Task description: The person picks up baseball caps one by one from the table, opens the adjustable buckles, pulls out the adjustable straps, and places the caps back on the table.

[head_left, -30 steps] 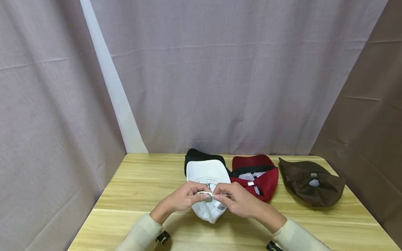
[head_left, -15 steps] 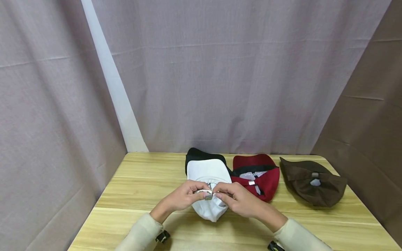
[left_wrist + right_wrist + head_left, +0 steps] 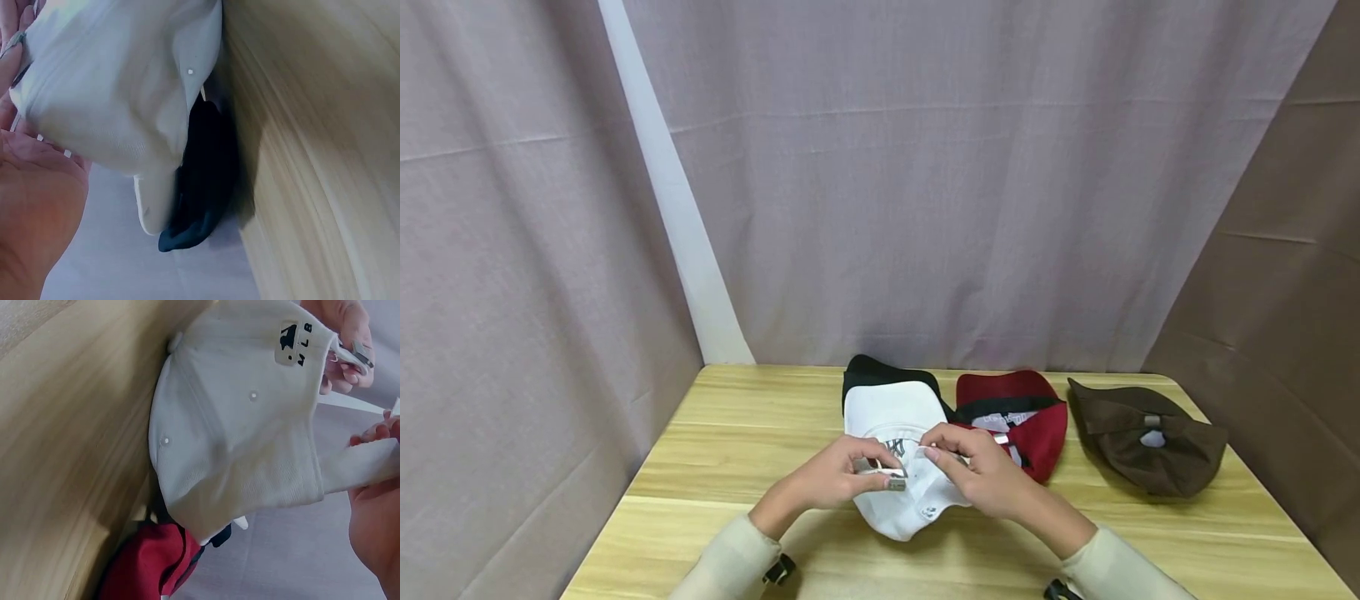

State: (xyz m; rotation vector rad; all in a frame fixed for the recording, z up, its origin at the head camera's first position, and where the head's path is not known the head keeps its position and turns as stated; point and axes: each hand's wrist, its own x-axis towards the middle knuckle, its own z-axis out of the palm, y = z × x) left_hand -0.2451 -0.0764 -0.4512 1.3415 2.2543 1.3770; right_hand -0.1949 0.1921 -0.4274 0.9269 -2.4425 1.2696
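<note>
A white baseball cap (image 3: 891,408) lies crown down on the table, brim pointing away, its back opening toward me. My left hand (image 3: 831,477) pinches the short tab with the metal buckle (image 3: 896,483) at one side of that opening. On the other side, my right hand (image 3: 988,471) holds the long white strap (image 3: 362,465) between thumb and fingers. Strap and buckle are apart, with a gap between the hands. The right wrist view shows a small MLB patch (image 3: 289,342) beside the buckle side. From the left wrist, the cap (image 3: 112,81) hides most of the fingers.
Behind the white cap sits a black cap (image 3: 880,368), partly covered by it. A red cap (image 3: 1037,433) lies close to the right hand. Farther right is a brown cap (image 3: 1157,458). Grey curtains (image 3: 925,208) stand behind the wooden table (image 3: 737,433).
The hands have moved apart, the right one going right and slightly up with the strap. The strap end has come away from the buckle, and the cap's opening has spread.
</note>
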